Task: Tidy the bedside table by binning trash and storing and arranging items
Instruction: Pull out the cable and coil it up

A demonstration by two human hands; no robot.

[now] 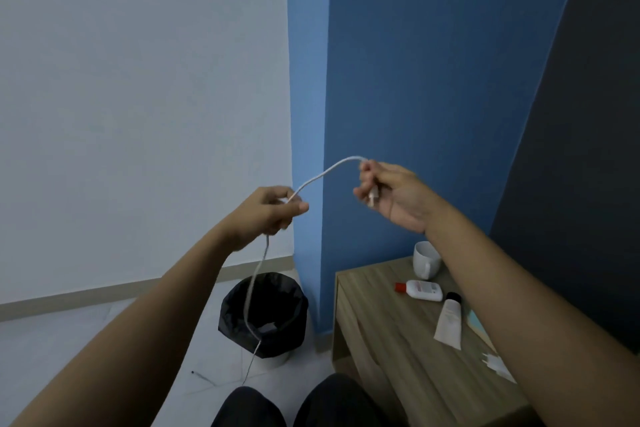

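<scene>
I hold a white charging cable [325, 173] in the air in front of the blue wall. My right hand [394, 196] grips its plug end, and the connector sticks out below my fingers. My left hand [273, 211] pinches the cable farther along. From there the loose end hangs down over the black-lined bin [265, 314]. On the wooden bedside table [398, 350] at the lower right lie a white bottle with a red cap [420, 289], a beige tube with a black cap [449, 321] and a white charger plug [496, 365]. A white mug [426, 259] stands at the back.
The bin stands on the pale tiled floor between the white wall and the table. A light blue flat item [475, 319] peeks out behind my right forearm. My knees in dark trousers [294, 406] are at the bottom edge. A small dark scrap [202, 377] lies on the floor.
</scene>
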